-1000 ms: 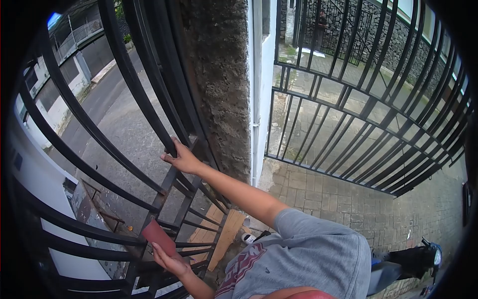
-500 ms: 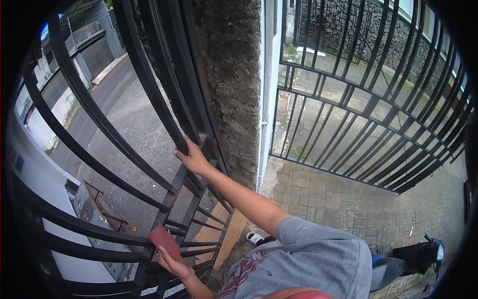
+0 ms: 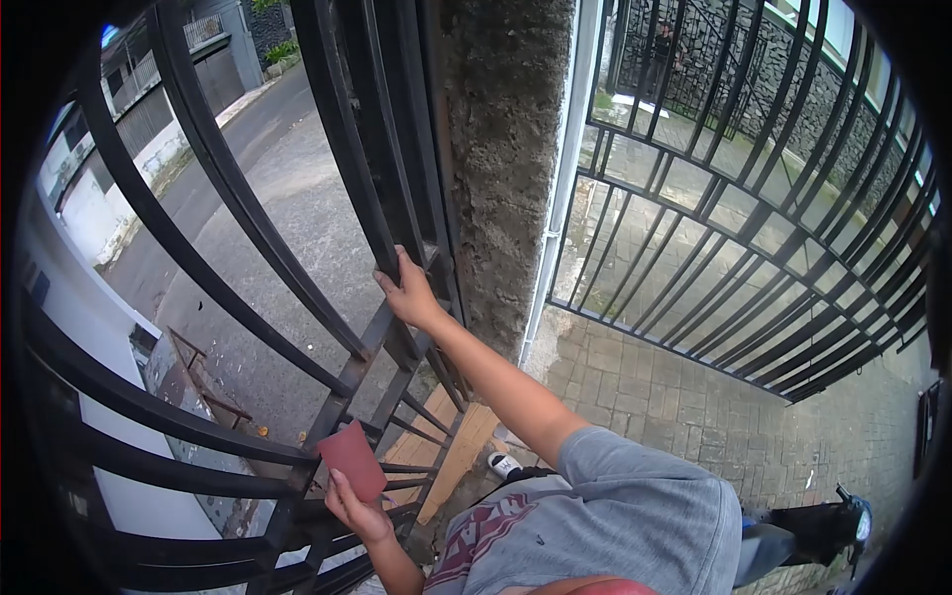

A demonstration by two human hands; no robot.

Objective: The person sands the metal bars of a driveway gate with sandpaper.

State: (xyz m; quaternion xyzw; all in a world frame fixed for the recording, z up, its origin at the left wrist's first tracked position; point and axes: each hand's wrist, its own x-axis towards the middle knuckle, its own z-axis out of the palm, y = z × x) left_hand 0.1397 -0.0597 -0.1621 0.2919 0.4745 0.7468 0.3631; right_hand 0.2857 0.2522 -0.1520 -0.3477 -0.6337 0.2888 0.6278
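My right hand (image 3: 410, 295) reaches out to a black metal gate, its fingers closed around an upright gate bar (image 3: 342, 149) just above a cross rail. Lower down, my left hand (image 3: 359, 511) holds a flat reddish-brown rectangular piece (image 3: 354, 462), which looks like folded sandpaper. The thumb lies against the near face of this piece, and the other fingers are mostly hidden behind it. In this view the piece overlaps the gate's lower rails and bars, close to the cross rail (image 3: 332, 409).
A rough concrete pillar (image 3: 506, 178) with a white edge stands beside the gate. Another black barred gate (image 3: 684, 198) is on the right above brick paving (image 3: 635, 367). Wooden boards (image 3: 461, 451) lie by my shoe (image 3: 503, 463). A motorbike (image 3: 823, 526) is at lower right.
The view has turned slightly, shifting the scene rightward. The reddish-brown piece has tilted and moved a little right and up with my left hand. My right hand still grips the bar.
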